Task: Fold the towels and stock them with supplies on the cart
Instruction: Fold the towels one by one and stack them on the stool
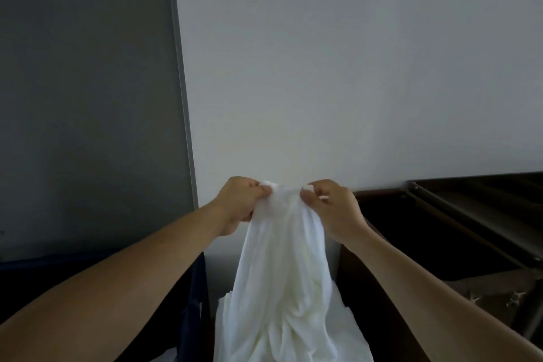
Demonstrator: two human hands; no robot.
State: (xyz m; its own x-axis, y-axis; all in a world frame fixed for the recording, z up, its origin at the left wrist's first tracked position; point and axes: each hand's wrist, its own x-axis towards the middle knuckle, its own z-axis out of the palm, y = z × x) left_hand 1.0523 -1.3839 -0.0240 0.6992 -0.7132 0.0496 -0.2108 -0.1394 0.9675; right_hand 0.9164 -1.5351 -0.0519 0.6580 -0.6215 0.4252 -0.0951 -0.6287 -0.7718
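We pinch the white towel [282,273] between our left hand [239,203] and right hand [332,209], so it might slip down if we let go.

Worn on the head, looking forward and slightly down along both outstretched forearms, square onto a pale wall [352,67]. Close in on the left hand [239,203] and right hand [332,209], both pinching a white towel [282,273] just below mid-frame. Single wide-angle view only, with a dark cart [470,214] at the right edge.
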